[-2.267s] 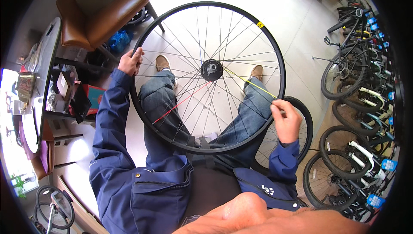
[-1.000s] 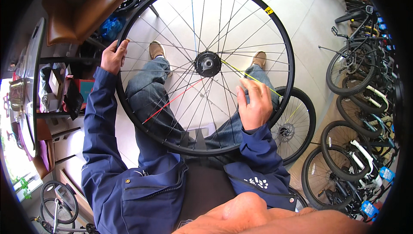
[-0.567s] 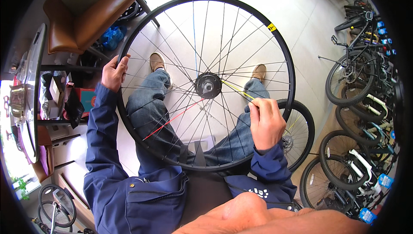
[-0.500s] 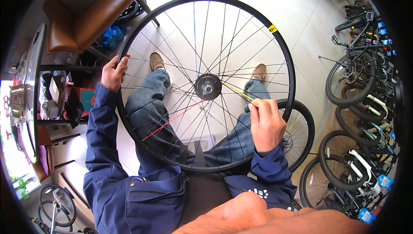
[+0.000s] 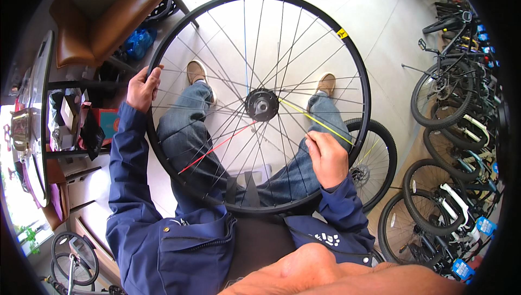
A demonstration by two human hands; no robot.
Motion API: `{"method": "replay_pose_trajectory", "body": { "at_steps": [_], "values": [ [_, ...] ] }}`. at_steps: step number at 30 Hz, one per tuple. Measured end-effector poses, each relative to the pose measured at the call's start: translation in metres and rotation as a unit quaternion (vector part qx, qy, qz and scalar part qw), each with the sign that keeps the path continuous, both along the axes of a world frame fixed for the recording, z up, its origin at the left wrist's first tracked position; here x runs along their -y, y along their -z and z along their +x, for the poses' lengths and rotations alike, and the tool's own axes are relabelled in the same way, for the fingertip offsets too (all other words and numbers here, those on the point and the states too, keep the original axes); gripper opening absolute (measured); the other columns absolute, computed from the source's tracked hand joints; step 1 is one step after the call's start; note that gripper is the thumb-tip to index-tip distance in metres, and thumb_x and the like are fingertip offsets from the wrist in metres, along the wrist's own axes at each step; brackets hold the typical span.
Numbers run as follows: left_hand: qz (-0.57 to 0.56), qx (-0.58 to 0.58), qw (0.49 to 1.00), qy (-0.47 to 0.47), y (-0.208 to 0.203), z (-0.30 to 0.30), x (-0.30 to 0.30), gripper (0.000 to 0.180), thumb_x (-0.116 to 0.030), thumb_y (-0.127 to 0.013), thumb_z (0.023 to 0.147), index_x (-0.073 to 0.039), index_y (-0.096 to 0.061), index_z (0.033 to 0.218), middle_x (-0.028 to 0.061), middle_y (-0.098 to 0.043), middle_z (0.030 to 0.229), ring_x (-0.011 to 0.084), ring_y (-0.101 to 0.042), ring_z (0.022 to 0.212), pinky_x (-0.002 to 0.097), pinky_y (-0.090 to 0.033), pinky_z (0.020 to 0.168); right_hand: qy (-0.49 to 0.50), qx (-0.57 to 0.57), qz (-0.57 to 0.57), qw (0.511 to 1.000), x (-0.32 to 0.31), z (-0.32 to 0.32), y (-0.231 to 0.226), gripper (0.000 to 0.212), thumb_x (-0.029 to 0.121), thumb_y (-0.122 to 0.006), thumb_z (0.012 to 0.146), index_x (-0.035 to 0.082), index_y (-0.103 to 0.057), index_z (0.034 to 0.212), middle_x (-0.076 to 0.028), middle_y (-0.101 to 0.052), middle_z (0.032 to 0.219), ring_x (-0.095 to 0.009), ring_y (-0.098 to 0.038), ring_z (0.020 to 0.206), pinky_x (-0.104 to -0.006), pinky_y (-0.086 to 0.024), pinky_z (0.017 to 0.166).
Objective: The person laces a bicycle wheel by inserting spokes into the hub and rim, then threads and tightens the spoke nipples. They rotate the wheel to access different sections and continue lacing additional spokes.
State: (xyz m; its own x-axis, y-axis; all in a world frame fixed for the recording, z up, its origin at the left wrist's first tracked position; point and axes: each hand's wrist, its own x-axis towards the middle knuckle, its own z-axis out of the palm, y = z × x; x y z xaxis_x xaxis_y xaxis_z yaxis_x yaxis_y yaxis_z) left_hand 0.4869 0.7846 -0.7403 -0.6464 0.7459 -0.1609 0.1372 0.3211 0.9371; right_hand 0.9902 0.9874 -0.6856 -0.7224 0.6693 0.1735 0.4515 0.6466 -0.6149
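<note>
A bare bicycle wheel with a black rim (image 5: 355,56) stands upright on my lap. Its black hub (image 5: 261,104) sits at the centre, with mostly dark spokes, one red spoke (image 5: 217,147), one yellow spoke (image 5: 317,121) and one blue spoke (image 5: 245,51). My left hand (image 5: 142,89) grips the rim on its left side. My right hand (image 5: 325,156) is inside the wheel at lower right, fingers pinched around the yellow spoke. My jeans-clad legs and brown shoes show through the spokes.
A second wheel with a tyre (image 5: 374,165) leans behind my right arm. Several parked bicycles (image 5: 456,132) line the right side. A brown leather chair (image 5: 108,13) and a cluttered shelf table (image 5: 43,127) stand at left. The floor is pale tile (image 5: 391,34).
My right hand left the rim's right side and moved inward onto the yellow spoke. The wheel has shifted slightly in view; my left hand has kept its hold on the rim.
</note>
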Motion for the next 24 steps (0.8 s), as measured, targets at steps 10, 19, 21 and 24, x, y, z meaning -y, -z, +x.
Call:
{"method": "replay_pose_trajectory", "body": {
  "at_steps": [10,19,21,24],
  "values": [
    [0.000,0.010,1.000,0.006,0.008,-0.006,-0.003,0.042,-0.038,-0.065,0.115,-0.002,-0.071,0.135,-0.0060,-0.051,0.080,0.0025,-0.045,0.059,0.0214,-0.037,0.053,0.037,-0.035,0.126,0.991,0.013,-0.017,-0.027,0.021,0.008,-0.081,0.095,0.006,-0.076,0.115,-0.011,-0.076,0.101,-0.032,-0.074,0.088,-0.0423,-0.060,0.081],
    [0.021,0.008,1.000,0.009,0.009,-0.001,-0.004,0.043,-0.041,-0.068,0.113,-0.002,-0.073,0.132,-0.0055,-0.052,0.080,0.0032,-0.048,0.061,0.0218,-0.040,0.053,-0.153,-0.010,-0.010,0.988,0.094,-0.053,-0.008,0.025,0.011,-0.087,0.090,0.008,-0.078,0.112,-0.009,-0.074,0.098,-0.028,-0.074,0.082,-0.0373,-0.061,0.072],
    [0.025,0.011,1.000,0.011,0.012,-0.001,-0.004,0.044,-0.041,-0.069,0.113,-0.002,-0.073,0.131,-0.0054,-0.053,0.080,0.0032,-0.048,0.061,0.0218,-0.040,0.053,-0.174,0.000,-0.044,0.984,0.096,-0.056,-0.008,0.025,0.013,-0.087,0.089,0.009,-0.077,0.111,-0.008,-0.073,0.097,-0.027,-0.074,0.081,-0.0363,-0.060,0.070],
    [0.023,0.013,1.000,0.003,0.012,-0.002,-0.005,0.044,-0.042,-0.069,0.113,-0.002,-0.073,0.130,-0.0052,-0.054,0.080,0.0032,-0.048,0.061,0.0219,-0.040,0.053,-0.152,-0.031,-0.079,0.985,0.094,-0.057,-0.013,0.025,0.017,-0.088,0.089,0.010,-0.077,0.110,-0.006,-0.072,0.094,-0.026,-0.074,0.080,-0.0356,-0.059,0.068]
  ]
}}
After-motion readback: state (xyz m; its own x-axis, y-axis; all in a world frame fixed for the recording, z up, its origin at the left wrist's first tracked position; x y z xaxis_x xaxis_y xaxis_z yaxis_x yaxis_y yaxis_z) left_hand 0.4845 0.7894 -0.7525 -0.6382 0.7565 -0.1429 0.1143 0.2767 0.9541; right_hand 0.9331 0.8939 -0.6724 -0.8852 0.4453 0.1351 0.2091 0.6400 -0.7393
